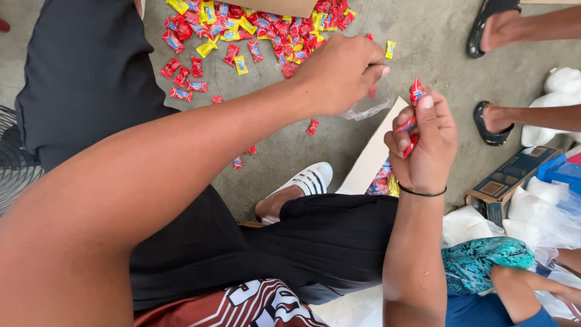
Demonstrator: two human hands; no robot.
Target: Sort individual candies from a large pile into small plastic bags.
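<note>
Left hand point(339, 72) pinches a clear plastic bag point(368, 106) open; beside it, right hand point(423, 142) grips red wrapped candies point(415, 92), heap of candies point(254, 30) beyond.

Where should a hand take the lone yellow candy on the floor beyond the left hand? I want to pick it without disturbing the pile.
Take the yellow candy by its two long edges, coming straight down from above. It lies flat on the concrete floor, apart from the candy pile, so the grip has room around it.
</note>
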